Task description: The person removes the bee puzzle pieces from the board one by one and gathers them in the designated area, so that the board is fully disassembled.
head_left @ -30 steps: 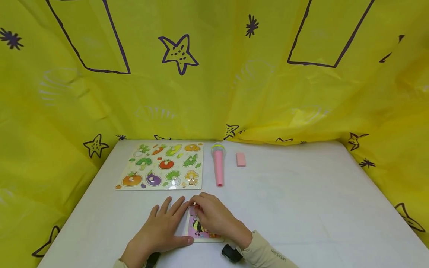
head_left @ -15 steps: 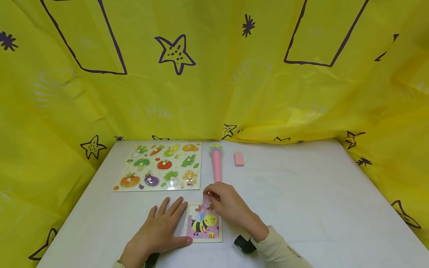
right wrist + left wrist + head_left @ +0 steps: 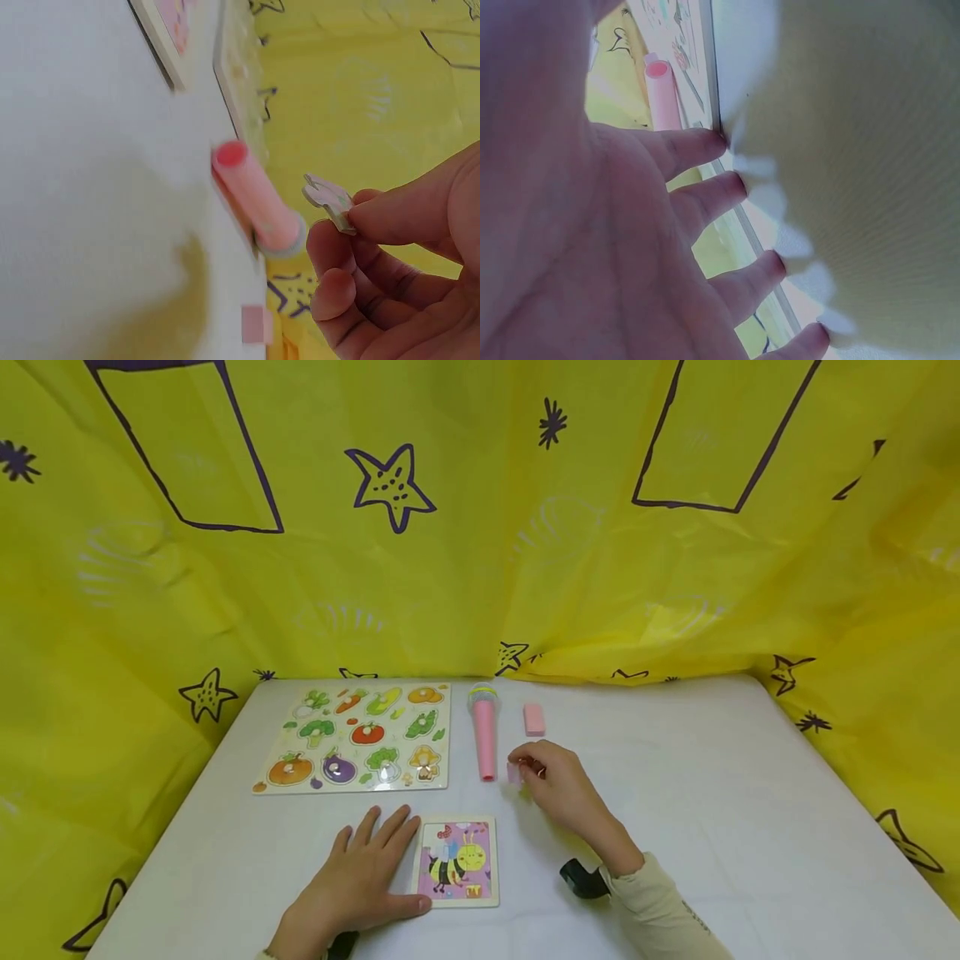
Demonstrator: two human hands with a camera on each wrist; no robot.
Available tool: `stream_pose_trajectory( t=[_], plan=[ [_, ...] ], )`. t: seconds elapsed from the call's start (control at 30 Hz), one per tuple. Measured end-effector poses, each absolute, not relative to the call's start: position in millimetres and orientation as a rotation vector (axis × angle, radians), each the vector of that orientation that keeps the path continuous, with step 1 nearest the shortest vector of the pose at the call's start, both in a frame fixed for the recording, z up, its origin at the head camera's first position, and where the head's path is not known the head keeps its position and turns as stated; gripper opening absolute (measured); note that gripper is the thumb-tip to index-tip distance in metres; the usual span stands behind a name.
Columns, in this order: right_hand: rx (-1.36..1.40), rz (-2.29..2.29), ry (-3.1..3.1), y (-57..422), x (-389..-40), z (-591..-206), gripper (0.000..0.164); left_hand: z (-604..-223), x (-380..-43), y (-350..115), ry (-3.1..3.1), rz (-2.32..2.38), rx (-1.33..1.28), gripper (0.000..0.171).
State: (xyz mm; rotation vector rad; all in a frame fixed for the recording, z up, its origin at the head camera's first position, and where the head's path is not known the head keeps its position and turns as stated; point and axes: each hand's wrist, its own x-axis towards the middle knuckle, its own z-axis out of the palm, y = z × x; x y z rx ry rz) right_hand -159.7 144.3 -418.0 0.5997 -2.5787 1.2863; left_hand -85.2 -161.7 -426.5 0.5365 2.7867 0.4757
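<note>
A small jigsaw puzzle of a bee [image 3: 459, 865] in a pale frame lies on the table, with a pale patch at its upper left corner. My left hand [image 3: 358, 881] rests beside it, fingers spread, with index fingertip and thumb at the frame's left edge. Off to the right, above the table, my right hand [image 3: 561, 787] pinches a pale pink puzzle piece [image 3: 330, 201] between thumb and index finger. In the right wrist view the piece is tilted, showing its knobbed outline and thickness.
A pink toy microphone [image 3: 486, 735] lies behind the bee puzzle, with a pink block [image 3: 534, 720] to its right. A vegetable knob puzzle [image 3: 405, 779] occupies the back left of the white table [image 3: 697, 810]. Yellow patterned cloth [image 3: 465, 585] hangs behind.
My right hand has lifted the pink piece away from the bee puzzle, moving right and toward the back. The bee picture is now uncovered. My left hand stays in place.
</note>
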Motion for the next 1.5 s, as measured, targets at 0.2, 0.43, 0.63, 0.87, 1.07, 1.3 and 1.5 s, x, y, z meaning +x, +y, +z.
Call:
stream_pose_trajectory(
  t=[0.2, 0.43, 0.63, 0.87, 1.07, 1.3, 1.5],
  plan=[
    [0.387, 1.237, -2.629, 168, -170, -414, 0.018, -431, -83, -164, 2.786, 0.489, 0.528, 0.107],
    [0.225, 1.203, -2.679, 199, -178, -407, 0.015, -430, -87, -162, 2.782, 0.499, 0.523, 0.107],
    [0.162, 1.227, -2.695, 216, -181, -405, 0.015, -429, -86, -161, 2.771, 0.500, 0.506, 0.108],
    [0.137, 1.204, -2.704, 228, -187, -410, 0.018, -428, -86, -162, 2.772, 0.507, 0.505, 0.107],
    [0.091, 1.148, -2.734, 237, -190, -416, 0.024, -427, -91, -158, 2.762, 0.501, 0.513, 0.107],
    [0.084, 1.176, -2.779, 241, -195, -423, 0.031, -425, -93, -155, 2.739, 0.500, 0.479, 0.107],
    [0.068, 1.202, -2.792, 240, -194, -428, 0.027, -426, -90, -155, 2.731, 0.520, 0.469, 0.108]
  ],
)
